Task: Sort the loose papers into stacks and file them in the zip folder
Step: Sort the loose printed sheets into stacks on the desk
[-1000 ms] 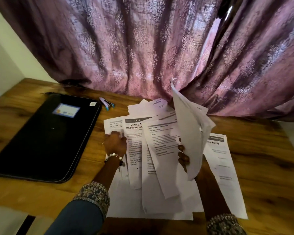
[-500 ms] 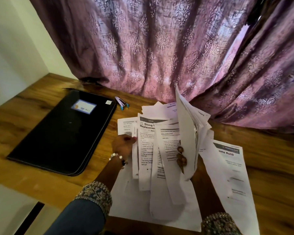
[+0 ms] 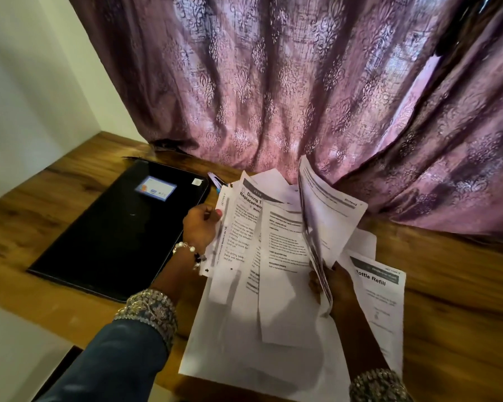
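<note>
The left hand (image 3: 201,227) grips the left edge of a fan of loose papers (image 3: 276,256), thumb on top and fingers curled beneath the outer sheets, so that several printed pages are spread between the two hands. The right hand (image 3: 330,281) pinches a separate bundle of sheets (image 3: 325,216) at its near end and holds it tilted upward, its far corner rising against the curtain (image 3: 288,88). Under the fan more pages lie flat on the wooden table (image 3: 462,300), among them one headed "Bottle Refill" (image 3: 381,288) to the right of the right hand, and a large blank-looking sheet reaching toward the near table edge. The black zip folder (image 3: 122,230) lies closed and flat on the table to the left of the papers, just beside the left hand, with a small blue-and-white label (image 3: 156,188) near its far end. Something small (image 3: 216,180), too hidden to name, peeks out beyond the folder's far right corner. A beaded bracelet (image 3: 190,250) circles the left wrist.
</note>
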